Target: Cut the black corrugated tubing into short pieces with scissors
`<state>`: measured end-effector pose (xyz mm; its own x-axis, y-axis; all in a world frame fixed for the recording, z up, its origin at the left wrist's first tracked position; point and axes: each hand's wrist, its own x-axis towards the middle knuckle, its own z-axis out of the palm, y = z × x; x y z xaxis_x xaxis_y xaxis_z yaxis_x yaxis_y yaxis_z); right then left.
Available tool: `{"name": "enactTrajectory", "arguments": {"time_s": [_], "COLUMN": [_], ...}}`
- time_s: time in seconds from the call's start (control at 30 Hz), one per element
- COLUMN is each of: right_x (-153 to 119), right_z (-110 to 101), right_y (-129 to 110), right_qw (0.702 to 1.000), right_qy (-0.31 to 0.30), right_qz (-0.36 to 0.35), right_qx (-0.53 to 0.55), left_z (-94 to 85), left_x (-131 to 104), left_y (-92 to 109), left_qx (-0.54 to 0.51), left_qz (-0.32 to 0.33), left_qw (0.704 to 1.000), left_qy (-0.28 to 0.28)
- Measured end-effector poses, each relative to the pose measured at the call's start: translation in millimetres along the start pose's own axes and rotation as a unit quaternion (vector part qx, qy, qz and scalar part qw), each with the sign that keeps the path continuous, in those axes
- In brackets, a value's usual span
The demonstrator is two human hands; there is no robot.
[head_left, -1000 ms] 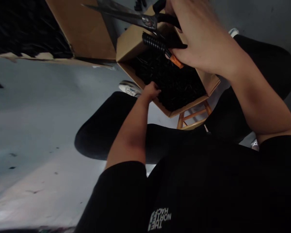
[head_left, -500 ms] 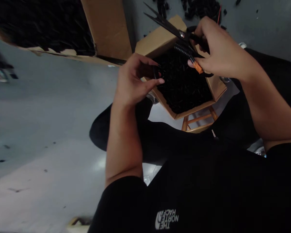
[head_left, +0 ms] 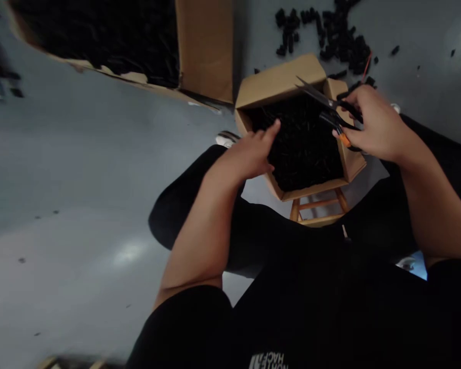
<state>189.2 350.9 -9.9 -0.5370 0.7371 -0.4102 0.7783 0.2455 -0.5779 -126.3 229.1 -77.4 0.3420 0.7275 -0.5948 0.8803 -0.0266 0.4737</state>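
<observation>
On the black shirt [head_left: 311, 312], white print [head_left: 269, 360] is seen upside down and cut off by the lower edge of the view; "NORTH" can be made out in part, beside a word whose letters look like "HACF".

The scissors [head_left: 318, 94] have dark handles and long grey blades, which are slightly parted and pointed over the smaller cardboard box [head_left: 282, 79]. They are gripped by the handles in the right hand [head_left: 378, 124], above the box's right side. A dark, tube-like piece [head_left: 329, 120] with an orange end [head_left: 344, 140] is held along with them; its surface is blurred. The left hand [head_left: 249, 154] is open, its fingers spread over the left edge of the box.

The box is filled with small black pieces [head_left: 305, 141], and a wooden stool [head_left: 318, 222] is seen at its near edge. More black items are held in a larger cardboard box [head_left: 205, 48] at the upper left, and a scattered black pile [head_left: 341, 41] is spread on the grey floor [head_left: 80, 164], with a thin red strand [head_left: 367, 66] at its edge.

Half a second earlier, a ringed black piece was pinched in the left hand; now those fingers are opened, and more of the pile is shown.
</observation>
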Motion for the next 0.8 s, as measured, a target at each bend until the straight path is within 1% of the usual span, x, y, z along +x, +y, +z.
{"name": "enactTrajectory", "arguments": {"time_s": [0.03, 0.07, 0.1, 0.13, 0.2, 0.27, 0.4, 0.47, 0.53, 0.63, 0.73, 0.8], "right_x": [1, 1, 1, 2, 3, 4, 5, 5, 5, 5, -1, -9], "right_z": [2, 4, 6, 7, 10, 11, 10, 9, 8, 7, 4, 3], "right_y": [4, 9, 14, 18, 25, 28, 28, 27, 28, 28, 28, 28], "right_qw": [1.0, 1.0, 0.999, 0.998, 0.997, 0.996, 0.996, 0.995, 0.993, 0.989, 0.985, 0.98], "right_qy": [0.0, 0.002, 0.005, 0.011, 0.021, 0.024, 0.032, 0.033, 0.032, 0.027, 0.023, 0.013], "right_qz": [-0.011, -0.023, -0.035, -0.047, -0.066, -0.075, -0.075, -0.07, -0.065, -0.061, -0.06, -0.061], "right_qx": [-0.011, -0.019, -0.024, -0.028, -0.032, -0.031, -0.04, -0.063, -0.092, -0.131, -0.162, -0.189], "left_z": [1.3, 1.6, 1.3, 0.6, -0.3, 1.1, 9.2, 12.5, 14.3, 15.3, 11.3, 1.4], "left_x": [2, 3, 5, 7, 10, 13, 17, 19, 21, 24, 27, 29], "left_y": [3, 7, 11, 15, 21, 22, 11, 7, 8, 15, 15, 2], "left_qx": [0.028, 0.044, 0.049, 0.049, 0.047, 0.047, 0.044, 0.043, 0.038, 0.027, 0.008, -0.009], "left_qz": [-0.033, -0.058, -0.069, -0.07, -0.062, -0.061, -0.099, -0.108, -0.1, -0.089, -0.086, -0.091], "left_qw": [0.997, 0.989, 0.983, 0.981, 0.985, 0.986, 0.978, 0.977, 0.981, 0.986, 0.99, 0.991], "left_qy": [-0.069, -0.125, -0.162, -0.172, -0.156, -0.147, -0.177, -0.178, -0.164, -0.137, -0.109, -0.099]}}
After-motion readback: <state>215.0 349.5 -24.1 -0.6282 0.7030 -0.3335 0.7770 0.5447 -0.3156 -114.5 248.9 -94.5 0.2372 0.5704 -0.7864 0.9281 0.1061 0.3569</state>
